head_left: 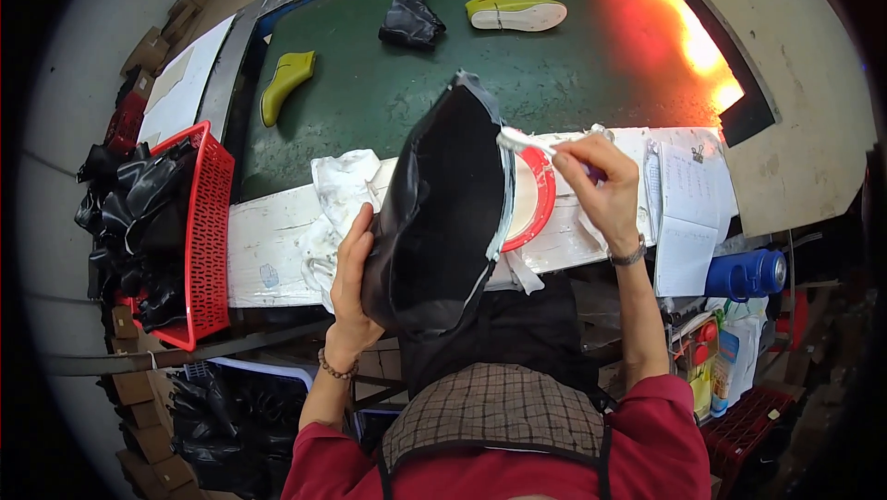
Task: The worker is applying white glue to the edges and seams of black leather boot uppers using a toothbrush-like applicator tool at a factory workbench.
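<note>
My left hand (pixel 353 283) grips the side of a black leather boot upper (pixel 443 213), its fingers along the outside. The wide opening of the upper faces up, and a whitish wet strip runs along its right edge. In my right hand (pixel 605 188) is a small white brush (pixel 525 140), pinched by its handle. The brush's head touches or nearly touches that edge near the top. Partly hidden behind the upper stands a round red-rimmed bowl (pixel 545 200) with a creamy white liquid inside.
Left, a red basket (pixel 211 223) overflows with black leather uppers (pixel 139 213). White cloths (pixel 337 204) lie on the bench. Boots, including a yellow one (pixel 286 84) and a black one (pixel 411 18), rest on the green belt (pixel 342 56) near a glowing heater (pixel 707 47). A blue flask (pixel 747 274) is right.
</note>
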